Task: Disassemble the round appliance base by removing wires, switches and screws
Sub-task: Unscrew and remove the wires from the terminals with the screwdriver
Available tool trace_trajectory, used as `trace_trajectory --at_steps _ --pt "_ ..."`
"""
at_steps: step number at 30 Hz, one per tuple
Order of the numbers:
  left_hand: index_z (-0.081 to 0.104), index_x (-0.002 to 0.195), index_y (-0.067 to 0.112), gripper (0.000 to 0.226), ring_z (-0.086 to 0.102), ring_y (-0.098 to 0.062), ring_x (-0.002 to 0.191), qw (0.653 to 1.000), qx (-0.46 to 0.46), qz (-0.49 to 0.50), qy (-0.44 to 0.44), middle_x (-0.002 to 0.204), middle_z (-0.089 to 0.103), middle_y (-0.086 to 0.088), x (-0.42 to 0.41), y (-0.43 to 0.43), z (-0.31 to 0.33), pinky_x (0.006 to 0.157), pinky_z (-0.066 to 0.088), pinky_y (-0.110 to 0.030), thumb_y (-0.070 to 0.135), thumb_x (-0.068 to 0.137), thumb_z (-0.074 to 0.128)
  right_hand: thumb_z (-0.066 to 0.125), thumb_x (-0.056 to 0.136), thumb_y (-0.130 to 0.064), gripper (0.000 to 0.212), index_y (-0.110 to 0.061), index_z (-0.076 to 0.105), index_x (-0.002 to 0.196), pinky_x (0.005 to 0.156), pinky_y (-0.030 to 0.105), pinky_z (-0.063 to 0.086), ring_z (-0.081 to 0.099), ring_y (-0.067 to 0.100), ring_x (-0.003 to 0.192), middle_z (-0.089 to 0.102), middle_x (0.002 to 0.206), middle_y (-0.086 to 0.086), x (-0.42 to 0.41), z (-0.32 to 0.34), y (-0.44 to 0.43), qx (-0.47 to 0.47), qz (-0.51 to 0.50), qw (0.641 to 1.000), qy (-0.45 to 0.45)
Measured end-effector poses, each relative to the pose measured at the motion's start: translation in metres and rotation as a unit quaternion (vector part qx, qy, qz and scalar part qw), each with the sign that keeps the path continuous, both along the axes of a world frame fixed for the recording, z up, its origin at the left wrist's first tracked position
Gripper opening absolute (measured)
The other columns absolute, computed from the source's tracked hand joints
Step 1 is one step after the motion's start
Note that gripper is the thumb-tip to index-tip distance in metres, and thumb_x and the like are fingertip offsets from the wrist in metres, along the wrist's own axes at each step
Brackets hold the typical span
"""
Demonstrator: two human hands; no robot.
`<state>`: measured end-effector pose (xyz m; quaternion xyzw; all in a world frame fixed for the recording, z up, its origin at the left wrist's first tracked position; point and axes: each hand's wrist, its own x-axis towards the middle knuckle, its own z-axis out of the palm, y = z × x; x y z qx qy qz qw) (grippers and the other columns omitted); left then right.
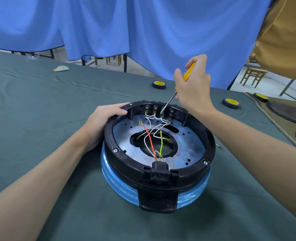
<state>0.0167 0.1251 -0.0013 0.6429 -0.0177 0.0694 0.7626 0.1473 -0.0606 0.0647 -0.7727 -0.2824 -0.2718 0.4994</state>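
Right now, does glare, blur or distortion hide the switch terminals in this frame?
Head view: light is soft and even, with a faint shadow beside the base; dull sheen on the metal plate; switches and screwdriver sharp; wide-angle bend at the edges.

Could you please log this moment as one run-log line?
left hand: grips round base rim | right hand: holds yellow screwdriver | tip: at switch row | white wires: on switches

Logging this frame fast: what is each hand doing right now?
Left hand grips the black rim of the round base.
Right hand holds the yellow screwdriver, its tip at the switches.
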Motion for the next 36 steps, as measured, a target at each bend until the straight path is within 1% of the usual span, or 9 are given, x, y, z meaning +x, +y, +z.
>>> trace_trajectory --at_steps 2,6,11,16,20,23,27,32,36 --pt "0.074 0.113 0.010 0.037 0.068 -0.030 0.104 1.000 0.000 -0.002 -0.002 0.117 0.070 -0.018 0.000 0.000 -0.001 0.088 0.055 -0.029 0.006 0.090 0.045 0.050 0.095 -0.016 0.021 -0.017 0.029 0.094 0.044 0.026 0.044 0.049 0.024 0.048 0.037 0.059 0.000 -0.005 -0.002 0.000 -0.010 0.026 0.999 -0.025" --pt "0.073 0.114 0.010 0.037 0.068 -0.031 0.103 1.000 -0.003 0.002 -0.002 0.116 0.070 -0.019 0.000 0.000 -0.001 0.087 0.055 -0.029 0.006 0.090 0.045 0.047 0.092 -0.009 0.019 -0.017 0.030 0.092 0.044 0.032 0.036 0.037 0.018 0.045 0.035 0.058 0.000 -0.011 -0.008 0.001 -0.038 0.040 0.996 -0.069" --pt "0.073 0.115 0.009 0.037 0.068 -0.032 0.105 1.000 -0.004 0.000 0.001 0.117 0.070 -0.019 0.000 0.001 -0.001 0.090 0.053 -0.032 0.007 0.090 0.046 0.041 0.086 -0.007 0.018 -0.017 0.027 0.090 0.036 0.044 0.037 0.041 0.035 0.049 0.033 0.060 0.001 -0.009 -0.006 0.005 -0.022 0.010 0.999 -0.032" --pt "0.074 0.112 0.011 0.036 0.069 -0.030 0.101 1.000 -0.009 0.002 0.001 0.116 0.071 -0.018 0.001 0.001 -0.001 0.085 0.056 -0.027 0.007 0.090 0.046 0.037 0.084 -0.004 0.016 -0.015 0.029 0.093 0.041 0.052 0.043 0.030 0.018 0.058 0.030 0.067 -0.002 -0.009 -0.007 0.005 -0.012 -0.042 0.999 0.028" --pt "0.075 0.111 0.012 0.036 0.070 -0.028 0.099 1.000 -0.009 0.000 -0.002 0.114 0.072 -0.017 0.001 0.001 0.000 0.082 0.057 -0.026 0.007 0.089 0.047 0.037 0.085 -0.003 0.016 -0.014 0.029 0.094 0.046 0.047 0.041 0.024 0.011 0.057 0.029 0.065 -0.002 -0.012 -0.003 0.004 -0.036 -0.058 0.998 0.006" --pt "0.075 0.111 0.012 0.036 0.070 -0.029 0.100 1.000 -0.011 -0.001 -0.005 0.114 0.072 -0.017 0.000 0.001 -0.001 0.083 0.056 -0.026 0.007 0.089 0.047 0.036 0.085 -0.003 0.015 -0.012 0.029 0.094 0.047 0.040 0.035 0.028 0.020 0.058 0.029 0.065 0.000 -0.015 0.002 0.007 -0.067 -0.041 0.997 0.007" --pt "0.075 0.112 0.011 0.036 0.069 -0.030 0.102 1.000 -0.008 -0.001 -0.005 0.115 0.071 -0.017 0.000 0.001 -0.001 0.084 0.056 -0.027 0.007 0.089 0.047 0.034 0.087 -0.006 0.016 -0.010 0.033 0.102 0.055 0.042 0.046 0.034 0.026 0.066 0.032 0.077 0.002 -0.018 0.009 0.011 -0.101 -0.048 0.990 0.089" --pt "0.074 0.113 0.011 0.036 0.068 -0.032 0.104 1.000 0.000 0.007 -0.003 0.115 0.071 -0.018 0.001 0.000 -0.001 0.089 0.054 -0.031 0.008 0.089 0.048 0.042 0.092 -0.015 0.014 -0.014 0.029 0.098 0.073 0.051 0.052 0.059 0.036 0.086 0.039 0.080 0.002 -0.016 0.014 0.006 0.000 -0.058 0.994 0.096" --pt "0.074 0.113 0.011 0.037 0.069 -0.031 0.103 1.000 0.000 0.005 -0.003 0.115 0.071 -0.018 0.000 0.001 -0.002 0.090 0.053 -0.033 0.014 0.082 0.053 0.049 0.088 -0.020 0.023 -0.018 0.028 0.098 0.065 0.039 0.045 0.061 0.029 0.083 0.044 0.072 0.001 -0.021 0.009 0.000 0.031 -0.037 0.994 0.094"
